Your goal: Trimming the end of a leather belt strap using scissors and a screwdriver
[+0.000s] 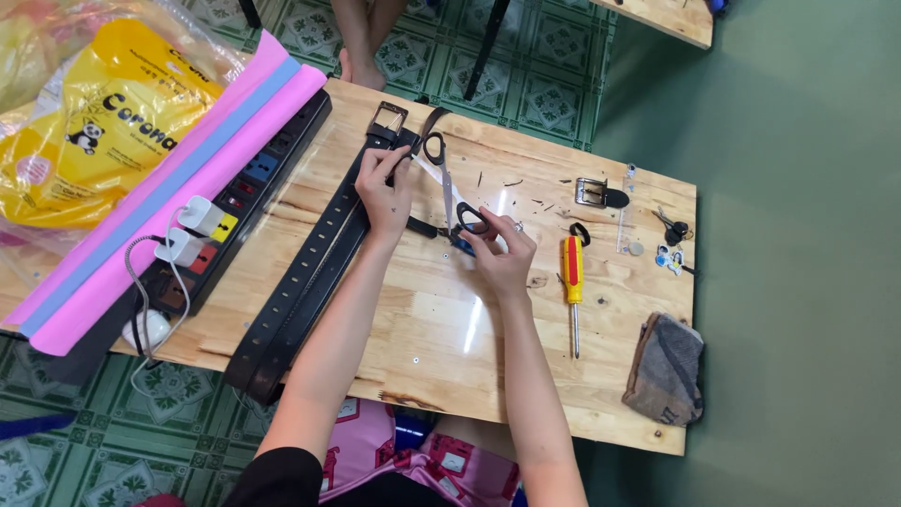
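1. Two hands on the job, both busy near the top middle of the bench [441, 357]. The left hand [383, 192] is pinched shut on the black belt [310, 272], right by its buckle end [387, 120].
2. The right hand [502, 255] is closed through the black handle loops of the scissors [449, 192]. The blades point away from the person, up toward the buckle, so the scissors' long axis runs nearly straight up the bench.
3. The belt's long axis goes the other way: it slants from the buckle at the far edge down-left to the near-left edge. The scissors lie just to the right of it, and the tips meet the belt end close beside the left fingers.
4. So the left hand is the nearer one to the belt; the right only reaches it via the blades.
5. Further out: a yellow-and-red screwdriver [572, 282] lies right of the right hand, a spare buckle [596, 193] sits beyond it, and a power strip [235, 202] lies left of the belt.
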